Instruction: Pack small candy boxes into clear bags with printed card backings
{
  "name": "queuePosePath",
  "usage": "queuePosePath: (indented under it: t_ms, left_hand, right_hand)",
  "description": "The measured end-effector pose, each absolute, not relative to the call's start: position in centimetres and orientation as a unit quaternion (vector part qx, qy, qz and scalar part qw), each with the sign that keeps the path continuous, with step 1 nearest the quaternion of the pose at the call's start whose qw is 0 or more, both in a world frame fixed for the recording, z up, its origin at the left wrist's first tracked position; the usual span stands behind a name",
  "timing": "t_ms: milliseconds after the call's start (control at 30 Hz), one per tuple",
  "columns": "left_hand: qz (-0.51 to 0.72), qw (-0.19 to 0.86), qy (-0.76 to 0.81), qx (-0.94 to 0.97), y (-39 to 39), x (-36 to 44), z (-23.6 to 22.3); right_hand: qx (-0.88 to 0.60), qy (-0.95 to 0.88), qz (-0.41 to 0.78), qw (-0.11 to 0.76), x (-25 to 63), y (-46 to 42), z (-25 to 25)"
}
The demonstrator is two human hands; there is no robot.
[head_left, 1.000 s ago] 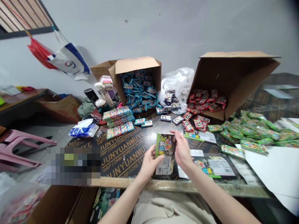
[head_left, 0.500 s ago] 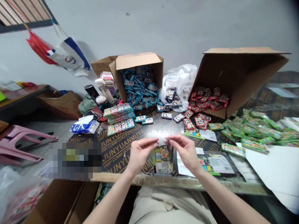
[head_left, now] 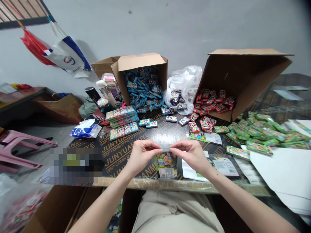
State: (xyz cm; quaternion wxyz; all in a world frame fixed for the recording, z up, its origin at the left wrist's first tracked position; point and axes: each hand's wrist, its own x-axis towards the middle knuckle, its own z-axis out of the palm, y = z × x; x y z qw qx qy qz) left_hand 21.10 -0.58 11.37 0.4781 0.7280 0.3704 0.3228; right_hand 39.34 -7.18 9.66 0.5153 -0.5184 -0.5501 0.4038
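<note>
A clear packet with a printed green and black card [head_left: 166, 163] stands upright at the near edge of the dark printed table [head_left: 126, 152]. My left hand [head_left: 142, 155] pinches its top edge from the left. My right hand [head_left: 191, 154] pinches the same top edge from the right. Both thumbs and forefingers are closed on the clear flap above the card. More flat printed cards [head_left: 218, 165] lie just right of my right hand.
At the back lie a tipped carton of blue packs [head_left: 143, 85], a clear bag of purple packs [head_left: 182, 90] and a big tipped carton of red packs [head_left: 233, 87]. Green packs [head_left: 257, 134] spread at right, stacked multicolour boxes [head_left: 122, 121] at left. White sheets [head_left: 284, 168] lie near right.
One second ago both hands gripped the packet by its sides. They have since moved up to pinch its top edge, and the packet sits lower, near the table edge.
</note>
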Motion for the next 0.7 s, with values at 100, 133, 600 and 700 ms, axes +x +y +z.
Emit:
queuePosePath:
  t_ms: [100,133,600,700]
  left_hand:
    - [0.327,0.473,0.368,0.730,-0.6,21.0,11.4]
    - [0.324,0.474,0.367,0.732,-0.6,21.0,11.4]
    - [0.346,0.296,0.230,0.860,-0.9,20.8,10.8]
    - [0.354,0.256,0.204,0.876,-1.1,20.4,10.0]
  right_hand:
    - [-0.521,-0.554,0.403,0.509,39.4,-7.1,9.9]
    - [-0.522,-0.557,0.402,0.507,39.5,-7.1,10.0]
    - [-0.476,-0.703,0.246,0.467,41.4,-8.2,8.6]
    - [-0.437,-0.746,0.201,0.461,42.0,-8.8,7.3]
